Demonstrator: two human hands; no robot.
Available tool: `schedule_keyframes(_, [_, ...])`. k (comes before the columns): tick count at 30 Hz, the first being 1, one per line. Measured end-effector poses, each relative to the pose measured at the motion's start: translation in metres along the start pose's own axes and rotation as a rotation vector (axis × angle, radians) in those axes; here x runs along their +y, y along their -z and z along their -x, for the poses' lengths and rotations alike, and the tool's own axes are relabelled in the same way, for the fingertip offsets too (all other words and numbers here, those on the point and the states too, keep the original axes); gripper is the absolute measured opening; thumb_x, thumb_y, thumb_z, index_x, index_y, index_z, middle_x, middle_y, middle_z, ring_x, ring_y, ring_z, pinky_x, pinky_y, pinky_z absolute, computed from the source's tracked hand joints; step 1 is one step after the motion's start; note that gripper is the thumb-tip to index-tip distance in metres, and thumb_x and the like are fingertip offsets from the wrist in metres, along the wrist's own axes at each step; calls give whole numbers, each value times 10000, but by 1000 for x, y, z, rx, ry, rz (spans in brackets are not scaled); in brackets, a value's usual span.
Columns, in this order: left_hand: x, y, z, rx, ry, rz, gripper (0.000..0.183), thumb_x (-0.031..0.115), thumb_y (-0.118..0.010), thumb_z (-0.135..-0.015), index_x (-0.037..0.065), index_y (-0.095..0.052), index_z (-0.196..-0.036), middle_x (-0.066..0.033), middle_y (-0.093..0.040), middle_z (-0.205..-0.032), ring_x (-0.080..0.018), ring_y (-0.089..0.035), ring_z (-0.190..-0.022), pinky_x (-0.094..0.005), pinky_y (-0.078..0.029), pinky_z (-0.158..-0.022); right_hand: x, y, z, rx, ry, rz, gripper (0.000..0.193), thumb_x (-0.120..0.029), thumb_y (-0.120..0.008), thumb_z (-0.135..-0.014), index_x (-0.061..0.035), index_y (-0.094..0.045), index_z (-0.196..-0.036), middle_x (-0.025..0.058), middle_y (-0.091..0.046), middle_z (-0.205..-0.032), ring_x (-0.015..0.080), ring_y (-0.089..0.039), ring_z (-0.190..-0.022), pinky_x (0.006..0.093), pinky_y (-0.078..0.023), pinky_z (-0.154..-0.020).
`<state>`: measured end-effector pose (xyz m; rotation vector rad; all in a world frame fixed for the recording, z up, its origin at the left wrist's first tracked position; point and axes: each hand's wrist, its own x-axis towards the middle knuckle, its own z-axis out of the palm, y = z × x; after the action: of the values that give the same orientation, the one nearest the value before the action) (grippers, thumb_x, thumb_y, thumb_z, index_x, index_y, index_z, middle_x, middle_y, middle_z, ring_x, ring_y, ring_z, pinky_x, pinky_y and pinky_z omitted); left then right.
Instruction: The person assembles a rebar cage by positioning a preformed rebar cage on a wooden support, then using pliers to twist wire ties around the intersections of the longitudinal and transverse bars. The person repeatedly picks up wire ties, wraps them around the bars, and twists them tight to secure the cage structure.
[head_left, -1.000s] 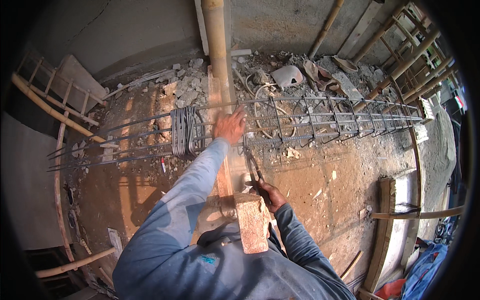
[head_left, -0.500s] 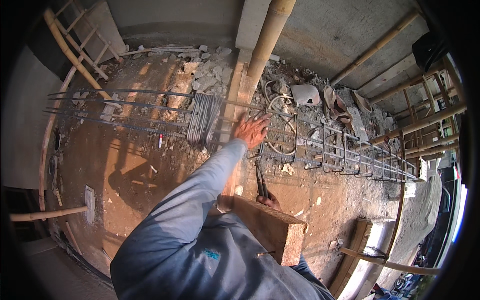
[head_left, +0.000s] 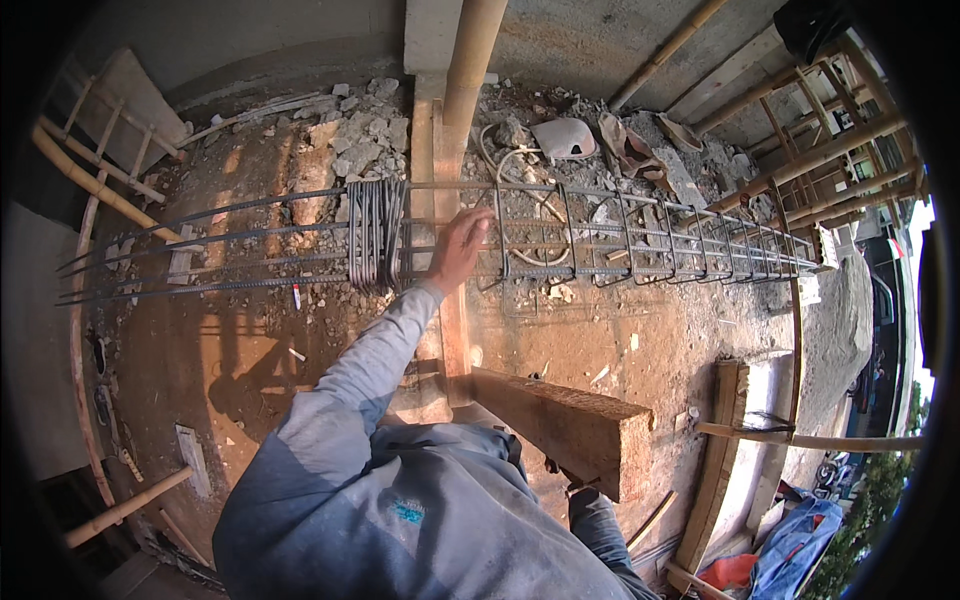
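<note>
My left hand reaches out over the long cage of steel reinforcing bars. Its fingers are bent together beside the first upright stirrup; whatever they may hold is too small to make out. Just left of that hand, a tight bundle of grey steel stirrups hangs around the long bars. Bare ribbed bar ends run on to the left. My right hand does not show; a thick wooden beam stands in front of my right side. No pliers can be seen now.
A bamboo pole rises beside a timber board across the cage. Rubble and a pale curved shell lie beyond. Bamboo scaffolding stands right, a bamboo ladder left. Blue cloth lies lower right.
My view has shifted right. My left hand has gone from spread fingers on the bars to bent fingers by the stirrup. My right hand and its pliers have dropped out of sight.
</note>
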<state>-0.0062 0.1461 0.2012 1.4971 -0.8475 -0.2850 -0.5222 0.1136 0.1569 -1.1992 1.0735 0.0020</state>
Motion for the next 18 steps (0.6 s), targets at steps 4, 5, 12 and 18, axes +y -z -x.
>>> schedule_keyframes(4, [8,55,109,-35,298,359,578,524,-455,-1123,15,-708,-1228,-92,-721,-1197,-211,-700,-1100,-394,-534,-1055,22,-68,66,-183,-149,-110,565,-56,-887,-729,-70,-554,-1185,38,-569,-837,189,-640,-578,338,-565,-510])
schedule_keyframes(5, [7,69,146,-34,388,469,593,546,-456,-1117,20,-703,-1234,-93,-719,-1205,-210,-701,-1073,-394,-533,-1043,27,-92,75,-195,-164,-142,565,-59,-887,-727,-67,-555,-1185,35,-566,-835,184,-638,-589,336,-563,-517])
schedule_keyframes(12, [19,183,328,-593,1053,604,703,641,-504,-1063,67,-563,-1465,-66,-664,-1351,-209,-631,-1217,-406,-457,-1124,-2,-261,88,-315,81,-86,448,-71,-885,-788,-99,-571,-1106,-19,-545,-922,110,-596,-822,299,-522,-684])
schedule_keyframes(18, [53,205,329,-329,876,1005,539,482,-599,-1075,80,-595,-1434,-67,-683,-1280,-197,-661,-1158,-397,-545,-1023,-78,-379,51,-407,431,308,676,-242,-865,-870,-16,-543,-1420,139,-675,-1097,247,-681,-909,391,-554,-864])
